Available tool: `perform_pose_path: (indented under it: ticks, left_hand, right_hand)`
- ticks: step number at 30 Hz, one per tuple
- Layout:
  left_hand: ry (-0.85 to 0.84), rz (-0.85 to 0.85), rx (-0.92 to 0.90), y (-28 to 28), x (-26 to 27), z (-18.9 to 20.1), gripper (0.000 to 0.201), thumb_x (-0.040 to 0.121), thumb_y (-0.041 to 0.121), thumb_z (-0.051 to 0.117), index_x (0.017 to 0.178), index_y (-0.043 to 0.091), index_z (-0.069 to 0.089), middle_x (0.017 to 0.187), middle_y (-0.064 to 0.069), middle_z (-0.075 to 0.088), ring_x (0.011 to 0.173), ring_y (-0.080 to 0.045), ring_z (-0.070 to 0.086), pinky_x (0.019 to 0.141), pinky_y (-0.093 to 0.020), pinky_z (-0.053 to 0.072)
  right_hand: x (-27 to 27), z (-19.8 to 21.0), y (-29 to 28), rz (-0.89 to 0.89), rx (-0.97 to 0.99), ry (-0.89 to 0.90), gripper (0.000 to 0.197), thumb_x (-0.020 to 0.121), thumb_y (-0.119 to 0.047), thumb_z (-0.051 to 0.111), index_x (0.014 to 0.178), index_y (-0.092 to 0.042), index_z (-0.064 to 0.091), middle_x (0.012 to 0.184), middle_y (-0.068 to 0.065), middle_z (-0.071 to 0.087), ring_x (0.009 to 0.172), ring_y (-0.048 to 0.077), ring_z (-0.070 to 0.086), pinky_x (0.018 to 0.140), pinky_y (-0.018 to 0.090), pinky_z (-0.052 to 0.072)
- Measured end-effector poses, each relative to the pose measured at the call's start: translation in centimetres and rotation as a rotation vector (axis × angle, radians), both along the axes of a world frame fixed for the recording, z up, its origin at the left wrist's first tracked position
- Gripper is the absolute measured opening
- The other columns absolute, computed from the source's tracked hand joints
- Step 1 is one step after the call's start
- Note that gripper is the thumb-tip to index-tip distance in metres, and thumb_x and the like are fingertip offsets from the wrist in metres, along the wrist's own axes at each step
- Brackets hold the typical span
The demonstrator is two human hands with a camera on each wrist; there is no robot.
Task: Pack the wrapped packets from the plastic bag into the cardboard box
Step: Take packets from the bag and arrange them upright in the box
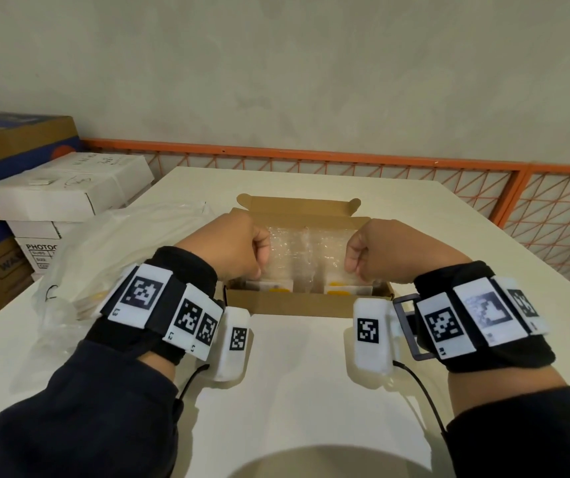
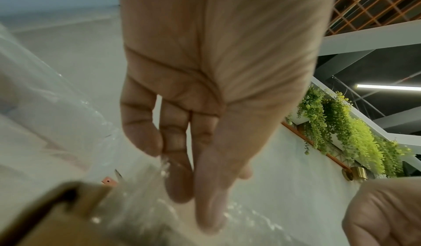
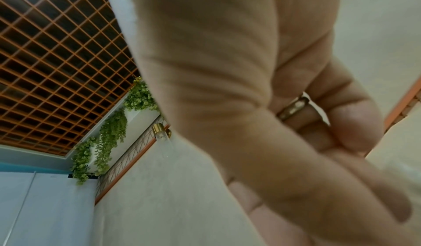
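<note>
Left hand, right hand gripping wrapped packets over cardboard box

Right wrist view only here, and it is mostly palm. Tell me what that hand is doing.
Observer: In the head view, the right hand pinches the top edge of the clear bubble-wrapped packets, which stand in the open brown cardboard box.
Operator: Report the other hand.
Observer: The left hand pinches the wrap on the left side. The left wrist view shows its thumb against the wrap.
Operator: Say what is left to pack.
Observer: The clear plastic bag lies left of the box on the white table. It seems to have something yellowish still inside.
</note>
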State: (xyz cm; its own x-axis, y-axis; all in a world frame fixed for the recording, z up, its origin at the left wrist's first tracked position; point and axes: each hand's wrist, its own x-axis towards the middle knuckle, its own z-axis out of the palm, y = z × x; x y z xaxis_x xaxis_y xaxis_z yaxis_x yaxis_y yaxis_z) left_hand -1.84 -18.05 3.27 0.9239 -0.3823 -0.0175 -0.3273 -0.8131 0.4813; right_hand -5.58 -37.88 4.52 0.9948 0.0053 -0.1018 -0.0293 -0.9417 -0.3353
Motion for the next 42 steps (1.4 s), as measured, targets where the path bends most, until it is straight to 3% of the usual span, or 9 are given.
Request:
perform_pose_path:
  ticks: [7, 13, 17, 21, 25, 29, 34, 38, 42]
  left_hand:
    - [-0.046, 0.043, -0.057, 1.2, 0.3, 0.7, 0.019, 0.079, 0.001, 0.064, 0.071, 0.019, 0.064, 0.075, 0.007, 0.062, 0.072, -0.008, 0.056, 0.062, -0.017, 0.039]
    - [-0.182, 0.375, -0.132, 3.8, 0.7, 1.3, 0.025, 0.085, 0.0, 0.05, 0.08, 0.021, 0.062, 0.094, 0.002, 0.06, 0.096, -0.018, 0.053, 0.083, -0.027, 0.039]
    - [0.016, 0.409, 0.216, 4.3, 1.1, 0.8, 0.024, 0.091, 0.013, 0.051, 0.108, 0.006, 0.066, 0.117, -0.01, 0.061, 0.112, -0.026, 0.054, 0.102, -0.035, 0.041]
    - [0.268, 0.372, 0.424, 4.9, 0.3, 0.4, 0.026, 0.085, 0.024, 0.064, 0.105, 0.008, 0.067, 0.118, -0.008, 0.06, 0.109, -0.026, 0.053, 0.097, -0.035, 0.044]
    - [0.237, 0.371, 0.477, 4.9, -0.6, -0.1, 0.043, 0.099, 0.023, 0.038, 0.138, 0.005, 0.039, 0.147, -0.011, 0.037, 0.135, -0.026, 0.035, 0.108, -0.032, 0.028]
    - [0.214, 0.372, 0.491, 5.0, -0.6, -0.7, 0.042, 0.099, 0.017, 0.035, 0.138, 0.003, 0.038, 0.147, -0.013, 0.036, 0.135, -0.027, 0.034, 0.109, -0.033, 0.026]
    - [0.06, 0.449, 0.357, 5.2, 0.2, 0.2, 0.031, 0.095, 0.013, 0.042, 0.118, -0.002, 0.057, 0.123, -0.015, 0.057, 0.11, -0.029, 0.054, 0.086, -0.03, 0.039]
    - [-0.08, 0.603, 0.108, 6.0, 0.6, 1.0, 0.026, 0.091, 0.01, 0.048, 0.111, -0.001, 0.062, 0.116, -0.014, 0.061, 0.11, -0.03, 0.056, 0.094, -0.033, 0.043]
    - [-0.246, 0.674, -0.195, 6.7, 0.3, 1.4, 0.024, 0.085, 0.003, 0.057, 0.102, 0.013, 0.071, 0.117, -0.007, 0.065, 0.113, -0.025, 0.056, 0.097, -0.032, 0.04]
  right_hand:
    - [-0.1, 0.3, -0.5, 0.021, 0.038, -0.107, 0.015, 0.079, -0.001, 0.062, 0.079, -0.015, 0.067, 0.066, -0.013, 0.053, 0.062, 0.0, 0.048, 0.053, 0.014, 0.035]
    - [0.3, 0.6, -0.4, 0.049, 0.116, -0.282, 0.007, 0.083, -0.011, 0.063, 0.083, -0.009, 0.07, 0.071, -0.01, 0.059, 0.067, 0.003, 0.052, 0.056, 0.012, 0.037]
    - [0.0, 0.7, -0.1, 0.088, 0.142, -0.314, 0.011, 0.084, -0.013, 0.06, 0.081, -0.009, 0.069, 0.079, -0.003, 0.066, 0.078, 0.014, 0.061, 0.061, 0.014, 0.04]
    - [-0.5, 1.3, 0.1, 0.124, 0.156, -0.332, 0.011, 0.083, -0.012, 0.06, 0.08, -0.009, 0.07, 0.072, -0.007, 0.063, 0.068, 0.006, 0.056, 0.059, 0.014, 0.039]
    - [-0.8, 1.7, 0.4, 0.167, 0.162, -0.309, 0.013, 0.083, -0.01, 0.057, 0.081, -0.01, 0.07, 0.07, -0.011, 0.059, 0.069, 0.006, 0.053, 0.06, 0.014, 0.039]
    - [-1.0, 1.9, 0.4, 0.185, 0.176, -0.314, 0.013, 0.085, -0.011, 0.057, 0.083, -0.011, 0.07, 0.066, -0.016, 0.054, 0.063, 0.0, 0.048, 0.057, 0.013, 0.036]
    - [-0.9, 2.0, 0.1, 0.189, 0.21, -0.317, 0.013, 0.085, -0.01, 0.058, 0.08, -0.016, 0.068, 0.065, -0.015, 0.054, 0.062, -0.002, 0.048, 0.055, 0.012, 0.032]
    - [-0.5, 1.7, 0.1, 0.191, 0.199, -0.309, 0.015, 0.085, -0.01, 0.058, 0.078, -0.02, 0.066, 0.066, -0.016, 0.054, 0.062, -0.003, 0.048, 0.054, 0.01, 0.031]
    - [-0.4, 1.4, 0.4, 0.191, 0.207, -0.304, 0.016, 0.084, -0.01, 0.059, 0.077, -0.023, 0.064, 0.066, -0.017, 0.053, 0.063, -0.004, 0.048, 0.051, 0.006, 0.036]
